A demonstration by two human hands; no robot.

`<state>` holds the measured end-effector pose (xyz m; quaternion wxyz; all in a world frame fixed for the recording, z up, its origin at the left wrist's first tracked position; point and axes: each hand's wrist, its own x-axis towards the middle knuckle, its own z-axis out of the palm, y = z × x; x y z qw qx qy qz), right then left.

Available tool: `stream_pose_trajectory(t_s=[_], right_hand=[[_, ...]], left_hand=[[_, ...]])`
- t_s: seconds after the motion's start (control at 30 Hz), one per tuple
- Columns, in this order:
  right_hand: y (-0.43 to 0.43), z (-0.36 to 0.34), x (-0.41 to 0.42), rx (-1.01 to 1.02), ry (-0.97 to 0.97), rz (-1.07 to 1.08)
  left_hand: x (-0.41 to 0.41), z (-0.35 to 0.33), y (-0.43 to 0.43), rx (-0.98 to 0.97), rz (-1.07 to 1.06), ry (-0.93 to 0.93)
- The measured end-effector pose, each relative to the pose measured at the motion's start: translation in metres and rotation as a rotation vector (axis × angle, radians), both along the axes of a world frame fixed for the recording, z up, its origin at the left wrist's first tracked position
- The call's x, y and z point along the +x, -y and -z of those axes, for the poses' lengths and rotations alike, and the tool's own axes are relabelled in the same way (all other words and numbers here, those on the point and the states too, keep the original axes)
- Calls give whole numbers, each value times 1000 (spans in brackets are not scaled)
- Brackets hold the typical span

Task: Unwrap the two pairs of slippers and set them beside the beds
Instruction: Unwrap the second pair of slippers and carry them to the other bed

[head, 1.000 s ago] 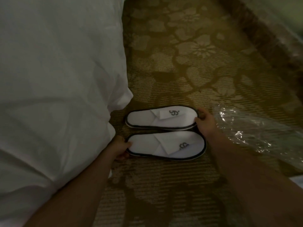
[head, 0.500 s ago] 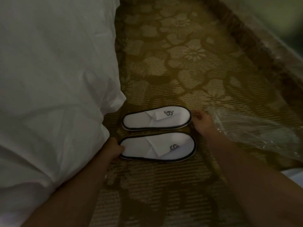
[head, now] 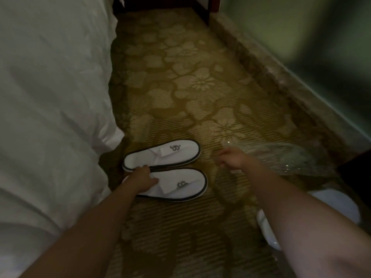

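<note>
On the carpet [head: 180,227] beside the bed [head: 50,97], one pair is set.
The left hand [head: 141,180], which held the near slipper's [head: 180,184] heel, now lies loosely on it beside the far slipper [head: 160,155]; the right hand [head: 232,158] has let go of the toes and hangs empty, fingers slack, by the wrapper [head: 291,159]. Likely this pair is done.
</note>
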<state>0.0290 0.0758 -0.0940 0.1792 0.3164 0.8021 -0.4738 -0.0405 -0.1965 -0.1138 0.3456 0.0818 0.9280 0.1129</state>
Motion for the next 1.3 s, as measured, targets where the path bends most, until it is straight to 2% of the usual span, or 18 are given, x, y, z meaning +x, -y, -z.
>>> stream_pose_trajectory(t_s=[0.17,0.37,0.47,0.6,0.77,0.93,1.1,1.3], right_hand=[[-27,-31,27,30,-43,20],[-83,-50,77,52,-76,181],[-109,-52,106,21,-86,275],[-145,-51,142,16,-107,422],[-174,-44,182,-33,-107,603],[-187,-24,202,81,39,639],[-202,-13,217,103,103,650],[-211,12,228,51,99,648]], left_hand=[[-3,-38,-52,60,157,149],[-7,-95,-155,117,415,2],[15,-118,-211,113,582,-109],[59,-133,-272,114,766,-147],[105,-116,-318,162,838,-97],[125,-91,-334,193,829,-44],[132,-52,-324,-27,886,-70],[130,-10,-324,-83,954,-16]])
